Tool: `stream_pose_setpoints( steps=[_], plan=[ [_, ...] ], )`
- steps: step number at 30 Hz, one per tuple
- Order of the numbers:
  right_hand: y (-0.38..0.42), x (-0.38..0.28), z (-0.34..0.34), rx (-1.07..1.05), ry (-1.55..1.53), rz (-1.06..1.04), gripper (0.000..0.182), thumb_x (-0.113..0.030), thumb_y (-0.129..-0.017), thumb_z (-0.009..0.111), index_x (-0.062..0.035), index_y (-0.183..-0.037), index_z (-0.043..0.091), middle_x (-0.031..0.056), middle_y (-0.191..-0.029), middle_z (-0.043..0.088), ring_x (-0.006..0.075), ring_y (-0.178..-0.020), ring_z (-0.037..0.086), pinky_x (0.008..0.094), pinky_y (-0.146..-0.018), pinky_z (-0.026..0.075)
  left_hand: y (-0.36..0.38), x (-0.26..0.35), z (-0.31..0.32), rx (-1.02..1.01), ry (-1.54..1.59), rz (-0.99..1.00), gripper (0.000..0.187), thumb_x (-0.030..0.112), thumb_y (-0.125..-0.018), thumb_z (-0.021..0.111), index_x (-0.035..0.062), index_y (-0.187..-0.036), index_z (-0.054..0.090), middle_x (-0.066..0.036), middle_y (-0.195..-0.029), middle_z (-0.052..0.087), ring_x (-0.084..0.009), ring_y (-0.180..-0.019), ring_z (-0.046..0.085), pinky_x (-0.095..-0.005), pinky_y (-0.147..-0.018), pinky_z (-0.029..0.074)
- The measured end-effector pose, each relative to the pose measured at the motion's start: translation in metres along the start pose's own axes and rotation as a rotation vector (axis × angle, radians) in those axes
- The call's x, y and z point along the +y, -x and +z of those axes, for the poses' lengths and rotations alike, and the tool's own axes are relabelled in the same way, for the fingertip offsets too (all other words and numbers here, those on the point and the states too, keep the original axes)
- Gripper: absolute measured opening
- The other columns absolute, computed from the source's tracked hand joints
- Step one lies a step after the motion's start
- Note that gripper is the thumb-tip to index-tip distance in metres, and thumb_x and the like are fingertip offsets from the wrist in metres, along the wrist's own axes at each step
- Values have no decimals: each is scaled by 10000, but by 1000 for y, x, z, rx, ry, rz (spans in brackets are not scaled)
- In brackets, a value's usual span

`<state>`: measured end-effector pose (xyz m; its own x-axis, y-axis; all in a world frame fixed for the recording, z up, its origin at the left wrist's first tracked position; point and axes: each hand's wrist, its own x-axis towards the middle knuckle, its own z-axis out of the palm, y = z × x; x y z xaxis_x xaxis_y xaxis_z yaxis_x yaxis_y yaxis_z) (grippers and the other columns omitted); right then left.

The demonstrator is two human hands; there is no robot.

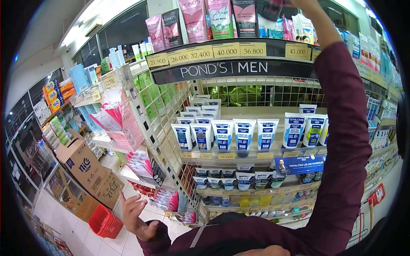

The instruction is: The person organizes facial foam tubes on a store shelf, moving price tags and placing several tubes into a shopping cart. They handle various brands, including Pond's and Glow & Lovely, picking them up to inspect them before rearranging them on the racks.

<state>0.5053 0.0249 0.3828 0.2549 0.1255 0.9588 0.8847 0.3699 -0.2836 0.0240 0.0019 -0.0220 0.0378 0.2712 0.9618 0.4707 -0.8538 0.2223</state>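
My right hand reaches up to the top shelf, with its fingers partly cut off by the upper edge of the view. It grips a dark tube, which hangs tilted above the shelf. Beside that tube stand a black and pink activated charcoal facial foam tube, a green and pink scrub tube and other pink tubes. Low on the left, my left hand is held in the air with its fingers apart and nothing in it.
A PONDS MEN sign runs under yellow price tags. Below, white and blue tubes stand in rows, with Biore tubes lower. At left are a cardboard box, stacked red baskets and a side rack.
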Motion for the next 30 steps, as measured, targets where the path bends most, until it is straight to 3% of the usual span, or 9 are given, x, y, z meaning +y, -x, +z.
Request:
stream_pose_setpoints(
  steps=[2, 3, 5, 9, 17, 20, 30],
  plan=[
    [-10, 14, 17, -187, -10, 27, 446, 89, -763, 718, 10, -1163, 537, 135, -951, 643, 237, -733, 675, 359, -625, 613, 9, -2, -10, 24, -45, -47, 638, 630, -767, 697, 45, -1020, 680, -104, -828, 654, -334, -955, 635, -700, -1104, 211],
    [-11, 16, 22, -184, -10, 25, 446, 89, -763, 718, 10, -1163, 537, 135, -951, 643, 237, -733, 675, 359, -625, 613, 13, -4, -15, 26, -50, -58, 613, 601, -769, 697, 38, -1009, 677, -115, -839, 658, -341, -963, 634, -703, -1103, 207],
    [-7, 7, 34, -397, -145, 284, 412, 105, -786, 686, 11, -1161, 544, 137, -945, 638, 257, -748, 691, 399, -625, 624, 18, -6, -24, 25, -65, -79, 602, 581, -768, 697, 29, -1008, 676, -121, -849, 661, -345, -966, 633, -705, -1102, 206],
    [-10, 17, 53, -606, -154, 257, 337, 80, -819, 653, -4, -1133, 566, 136, -943, 658, 267, -764, 704, 420, -639, 630, 31, -11, -34, 23, -89, -138, 575, 527, -773, 684, 1, -1005, 670, -140, -884, 666, -357, -979, 631, -707, -1101, 195],
    [2, 8, 56, -580, -249, 214, 390, 31, -832, 675, -3, -1207, 573, 129, -952, 690, 257, -789, 701, 411, -665, 627, 33, -11, -37, 17, -117, -194, 566, 519, -785, 670, -4, -1002, 668, -144, -894, 666, -359, -1001, 625, -692, -1112, 187],
    [5, 2, 55, -661, -314, 214, 410, 27, -847, 663, 11, -1245, 564, 130, -975, 689, 256, -804, 700, 416, -678, 626, 32, -11, -35, 14, -99, -183, 567, 517, -780, 672, -3, -1006, 666, -143, -898, 667, -357, -1007, 624, -690, -1114, 183],
    [-4, 15, 53, -626, -281, 201, 230, 45, -874, 613, 39, -1103, 589, 155, -961, 688, 263, -781, 710, 409, -698, 629, 27, -10, -28, -2, -101, -216, 574, 529, -768, 686, 4, -1001, 659, -136, -898, 669, -344, -1016, 622, -674, -1123, 180]
  ],
)
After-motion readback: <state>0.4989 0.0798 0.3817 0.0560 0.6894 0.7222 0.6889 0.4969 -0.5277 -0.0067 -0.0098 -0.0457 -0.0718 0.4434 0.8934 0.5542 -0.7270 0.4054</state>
